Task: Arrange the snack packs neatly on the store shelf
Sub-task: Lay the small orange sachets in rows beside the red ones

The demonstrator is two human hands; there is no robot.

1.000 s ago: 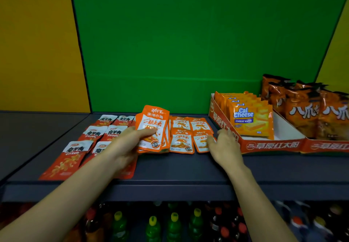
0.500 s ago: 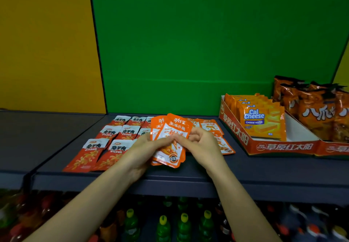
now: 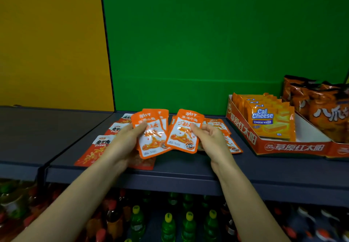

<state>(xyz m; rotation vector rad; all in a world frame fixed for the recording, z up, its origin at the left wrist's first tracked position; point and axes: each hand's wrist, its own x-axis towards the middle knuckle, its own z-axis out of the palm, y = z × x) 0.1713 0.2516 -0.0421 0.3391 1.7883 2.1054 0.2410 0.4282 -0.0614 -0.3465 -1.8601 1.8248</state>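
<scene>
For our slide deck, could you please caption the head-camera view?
Left hand and right hand each hold orange snack packs above the dark shelf, beside a Cal Cheese wafer tray.

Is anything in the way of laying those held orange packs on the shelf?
Partly: red packs lie under the left hand; loose orange packs lie behind the right hand. Nothing visible covers the shelf just below the right hand's held packs.

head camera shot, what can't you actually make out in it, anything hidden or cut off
Head view, all of it:
orange packs in the left hand and right hand: count unclear, they overlap.
red packs: some hidden behind the left hand and forearm.
dark bags: cut off by the right edge.
bottles below: dim and blurred, labels unreadable.
</scene>
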